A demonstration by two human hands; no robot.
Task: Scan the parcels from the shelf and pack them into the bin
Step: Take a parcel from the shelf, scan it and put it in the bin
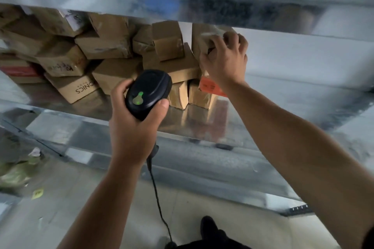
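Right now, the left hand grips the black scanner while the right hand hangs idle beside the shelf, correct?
Not quite. The left hand does grip the black scanner, but the right hand is not idle: the head view shows its fingers curled round a brown parcel at the top right of the pile on the shelf.

The left hand (132, 127) and the right hand (225, 62) were bare, and both forearms (283, 147) were uncovered for all their visible length. The edge of a dark sleeve (370, 236) showed at the right arm's upper end, in the view's lower right corner. Black clothing (218, 245) lay along the bottom edge, with a black rounded shape above it, perhaps a shoe (209, 226).
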